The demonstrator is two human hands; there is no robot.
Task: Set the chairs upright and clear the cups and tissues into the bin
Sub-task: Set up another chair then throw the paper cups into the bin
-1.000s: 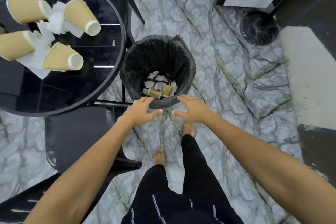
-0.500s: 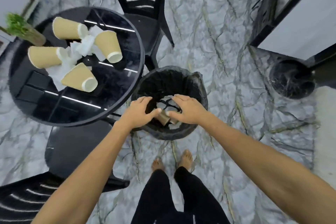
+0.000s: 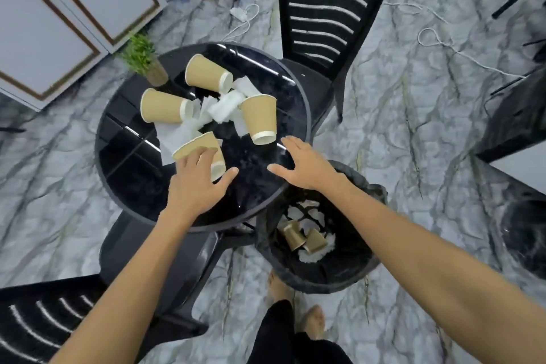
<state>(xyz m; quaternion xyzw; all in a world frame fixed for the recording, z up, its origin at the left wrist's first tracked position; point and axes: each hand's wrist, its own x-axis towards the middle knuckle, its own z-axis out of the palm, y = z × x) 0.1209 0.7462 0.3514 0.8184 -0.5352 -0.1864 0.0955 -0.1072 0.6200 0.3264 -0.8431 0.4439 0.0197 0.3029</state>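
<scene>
Marble-look grey floor (image 3: pixel 413 133), with a round black glass tabletop (image 3: pixel 124 139) standing between two black slatted plastic chairs, one at the far edge (image 3: pixel 328 9), one at the near-left (image 3: pixel 41 322), both upright. A second ago both my hands were over the black bag-lined bin (image 3: pixel 354 272) just off the near-right edge, empty after a drop; now they're back up over the tabletop. So that load is done: two tan paper cups (image 3: pixel 301 238) and white tissue scraps (image 3: pixel 310 257) sit in the bin bottom.

Left hand (image 3: pixel 196 183) has fingers laid over the nearest tan ribbed paper cup (image 3: pixel 198 146), which lies on its side by the near-left edge; thumb is out to the side, not wrapped, so the grip is not closed yet. Right hand (image 3: pixel 305 167) is flat and spread, holding nothing, just short of the tipped tan cup by the right edge (image 3: pixel 261 118).

Still on the tabletop: four cups in all, two more toward the far-left side (image 3: pixel 164 106) (image 3: pixel 206 72), plus the crumpled white tissues (image 3: pixel 218 109) in the middle. A small potted green plant (image 3: pixel 144 59) sits at the far-left edge and stays.

My read: chairs sorted, clearing roughly a third done, next grab starting.
</scene>
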